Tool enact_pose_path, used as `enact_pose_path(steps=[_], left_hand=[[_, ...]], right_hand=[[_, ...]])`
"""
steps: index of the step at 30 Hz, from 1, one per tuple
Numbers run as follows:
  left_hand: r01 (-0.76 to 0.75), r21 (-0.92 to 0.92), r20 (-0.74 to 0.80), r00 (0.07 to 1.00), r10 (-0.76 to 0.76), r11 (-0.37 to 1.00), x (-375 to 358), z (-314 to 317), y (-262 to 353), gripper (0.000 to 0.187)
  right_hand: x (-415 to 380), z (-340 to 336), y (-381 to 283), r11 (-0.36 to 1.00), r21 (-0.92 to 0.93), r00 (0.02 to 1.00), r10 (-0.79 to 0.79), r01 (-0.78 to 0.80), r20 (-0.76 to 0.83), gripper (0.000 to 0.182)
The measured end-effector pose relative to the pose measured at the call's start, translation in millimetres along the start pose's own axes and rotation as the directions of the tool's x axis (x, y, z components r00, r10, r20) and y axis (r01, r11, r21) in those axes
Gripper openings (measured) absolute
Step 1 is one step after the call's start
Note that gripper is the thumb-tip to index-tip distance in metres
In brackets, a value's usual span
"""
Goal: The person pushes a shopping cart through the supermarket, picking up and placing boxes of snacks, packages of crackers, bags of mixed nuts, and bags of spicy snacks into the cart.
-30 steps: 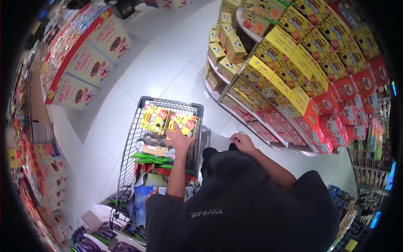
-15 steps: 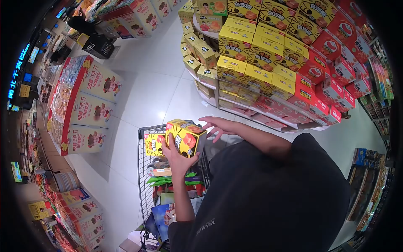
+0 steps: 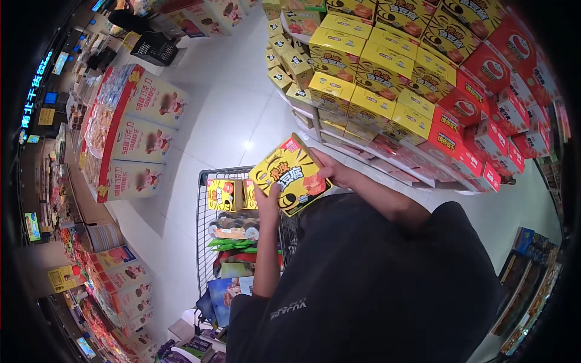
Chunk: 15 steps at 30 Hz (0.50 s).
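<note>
A yellow snack box (image 3: 292, 176) with black and red print is held tilted between both hands, above the far end of the shopping cart (image 3: 202, 227). My left hand (image 3: 266, 198) grips its lower left side, thumb on the front panel. At the upper right edge, my right hand (image 3: 331, 169) is closed on the box, its fingers partly hidden. Below, in the cart, another yellow snack box (image 3: 221, 195) stands beside one more, partly covered by the held box. Dark-lidded jars (image 3: 233, 227), green packs (image 3: 233, 244) and a blue bag (image 3: 227, 296) lie nearer me.
A display (image 3: 387, 66) stacked with yellow and red snack boxes rises to the front right. Candy bins (image 3: 139, 142) with printed cardboard sides line the left. A black basket (image 3: 154, 48) stands farther off. Pale tiled floor (image 3: 227, 124) runs between them.
My right hand has closed on the box after being apart from it. The box has moved up and right and turned its front panel toward me.
</note>
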State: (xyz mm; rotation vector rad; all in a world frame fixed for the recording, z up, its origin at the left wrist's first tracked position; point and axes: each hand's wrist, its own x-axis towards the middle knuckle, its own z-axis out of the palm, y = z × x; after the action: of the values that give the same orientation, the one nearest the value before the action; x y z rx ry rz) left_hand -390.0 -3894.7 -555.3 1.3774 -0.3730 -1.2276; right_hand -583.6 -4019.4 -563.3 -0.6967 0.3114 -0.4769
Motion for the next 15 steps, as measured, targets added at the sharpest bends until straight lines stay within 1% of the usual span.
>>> enact_pose_path(steps=[1, 2, 3, 4, 5, 6, 7, 8, 10, 11, 12, 14, 15], left_hand=[[0.116, -0.163, 0.031, 0.993, -0.113, 0.98, -2.5, 3.1, -13.6, 0.063], [0.232, -0.319, 0.075, 0.973, -0.22, 0.919, -6.7, 6.7, -28.7, 0.058], [0.193, -0.219, 0.107, 0.979, -0.173, 0.956, -16.8, 18.6, -39.2, 0.058], [0.131, -0.127, 0.135, 0.984, -0.114, 0.983, -25.4, 26.7, -40.2, 0.057], [0.109, -0.022, 0.128, 0.986, -0.105, 0.994, -32.5, 36.8, -40.0, 0.056], [0.006, 0.042, 0.18, 0.984, -0.013, 0.999, -30.9, 45.5, -42.5, 0.055], [0.014, 0.015, 0.172, 0.985, -0.016, 1.0, -28.5, 58.3, -45.8, 0.054], [0.022, -0.01, 0.166, 0.986, -0.02, 1.0, -25.6, 72.3, -48.6, 0.053], [0.024, 0.031, 0.213, 0.977, -0.03, 0.999, -17.0, 98.6, -42.6, 0.051], [0.02, 0.037, 0.263, 0.964, -0.029, 0.999, -11.2, 111.5, -40.8, 0.05], [0.015, 0.043, 0.318, 0.948, -0.028, 0.999, -6.9, 125.3, -37.7, 0.05], [0.015, 0.048, 0.361, 0.932, -0.032, 0.999, -4.3, 158.9, -23.3, 0.049], [-0.029, 0.077, 0.419, 0.908, -0.006, 0.997, -3.2, 174.4, -15.9, 0.05]], right_hand=[[-10.0, -2.9, -2.7, 0.996, -0.09, 1.0, 0.009, -0.009, 0.006, 0.078], [-20.8, -8.0, -5.3, 0.984, -0.18, 1.0, 0.023, -0.02, 0.011, 0.082], [-42.4, -39.2, -2.6, 0.841, -0.523, 0.989, 0.148, -0.135, -0.016, 0.092], [-57.3, -26.4, -18.5, 0.845, -0.516, 0.988, 0.151, -0.141, -0.023, 0.092], [-75.2, -10.0, -35.3, 0.802, -0.559, 0.978, 0.163, -0.21, -0.133, 0.092], [-88.8, 1.5, -46.3, 0.755, -0.594, 0.957, 0.165, -0.279, -0.239, 0.093], [-98.0, -12.4, -33.9, 0.781, -0.578, 0.961, 0.101, -0.238, -0.259, 0.091], [-102.4, -16.8, -37.1, 0.783, -0.575, 0.961, 0.1, -0.237, -0.259, 0.091], [-113.7, -24.5, -43.4, 0.817, -0.536, 0.914, -0.029, -0.212, -0.406, 0.091], [-119.3, -29.4, -47.9, 0.853, -0.506, 0.898, -0.116, -0.129, -0.424, 0.098], [-127.3, -31.6, -56.0, 0.855, -0.505, 0.886, -0.138, -0.119, -0.443, 0.098], [-143.8, -33.1, -78.1, 0.809, -0.587, 0.834, -0.296, -0.041, -0.466, 0.098], [-153.7, -37.1, -86.9, 0.774, -0.633, 0.803, -0.362, -0.023, -0.473, 0.098]])
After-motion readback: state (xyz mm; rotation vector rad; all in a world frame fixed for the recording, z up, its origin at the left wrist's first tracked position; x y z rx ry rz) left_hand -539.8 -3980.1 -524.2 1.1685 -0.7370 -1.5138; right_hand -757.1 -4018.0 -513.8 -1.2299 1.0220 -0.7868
